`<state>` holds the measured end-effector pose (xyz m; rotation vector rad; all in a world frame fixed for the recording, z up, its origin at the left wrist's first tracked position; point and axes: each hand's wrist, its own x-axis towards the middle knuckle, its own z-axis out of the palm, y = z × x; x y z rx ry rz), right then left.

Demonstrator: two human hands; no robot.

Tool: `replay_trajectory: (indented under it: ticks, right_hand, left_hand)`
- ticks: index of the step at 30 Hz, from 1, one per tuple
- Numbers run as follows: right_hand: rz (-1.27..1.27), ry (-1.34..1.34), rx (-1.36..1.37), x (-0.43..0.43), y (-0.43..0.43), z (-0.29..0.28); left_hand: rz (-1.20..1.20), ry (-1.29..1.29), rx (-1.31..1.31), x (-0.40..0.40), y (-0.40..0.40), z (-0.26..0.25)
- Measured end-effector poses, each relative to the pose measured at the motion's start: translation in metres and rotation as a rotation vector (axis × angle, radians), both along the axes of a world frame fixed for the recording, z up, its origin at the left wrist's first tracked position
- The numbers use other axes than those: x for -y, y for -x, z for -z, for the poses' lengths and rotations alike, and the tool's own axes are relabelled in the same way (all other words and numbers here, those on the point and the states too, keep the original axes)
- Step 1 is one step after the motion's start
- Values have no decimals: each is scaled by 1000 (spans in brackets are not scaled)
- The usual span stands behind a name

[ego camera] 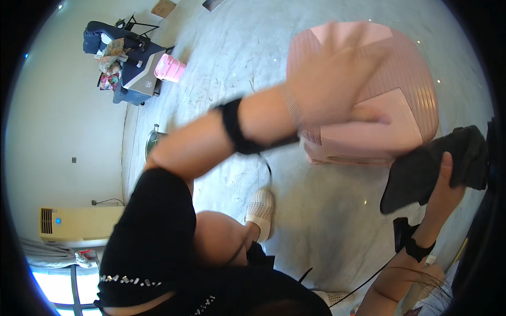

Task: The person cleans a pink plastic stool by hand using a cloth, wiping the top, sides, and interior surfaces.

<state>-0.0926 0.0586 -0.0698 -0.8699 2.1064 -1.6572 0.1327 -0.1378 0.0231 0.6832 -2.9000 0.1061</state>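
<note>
My left hand [336, 79], blurred by motion, is spread over the ridged lid of a pink plastic box [395, 106] on the floor. Nothing is held in it, and I cannot tell whether it touches the lid. A black band circles the wrist, with a silvery mesh bracelet nearer the hand. At the right edge, my right hand [448, 185] grips a folded dark grey cloth [419, 173], its thumb pressed on top. The cloth overlaps the box's near right corner in view. Smooth pink panels break up the ridges on the lid.
Grey marbled tile [316, 221] surrounds the box. Farther off are a blue armchair piled with things [138, 67], a pink bucket [170, 68] and a cardboard box [163, 8]. A white perforated shoe [261, 209] is on my foot. A thin black cable [365, 284] runs near my right arm.
</note>
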Motion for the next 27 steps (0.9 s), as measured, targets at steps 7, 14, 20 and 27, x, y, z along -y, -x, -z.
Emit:
replay_trajectory:
  ticks: [7, 14, 20, 27]
  right_hand:
    - [-171, -316, 171, 46, -2, 26]
    - [-135, -704, 348, 87, 70, -56]
    - [-308, -854, 134, 202, 21, -100]
    - [-263, -1149, 108, 213, 48, -65]
  left_hand:
    - [-477, -655, -364, 5, -66, 70]
    - [-648, -989, -448, 12, -65, 52]
    - [-685, -1001, -285, 12, -73, 33]
    - [-769, -1071, -770, 22, -70, 103]
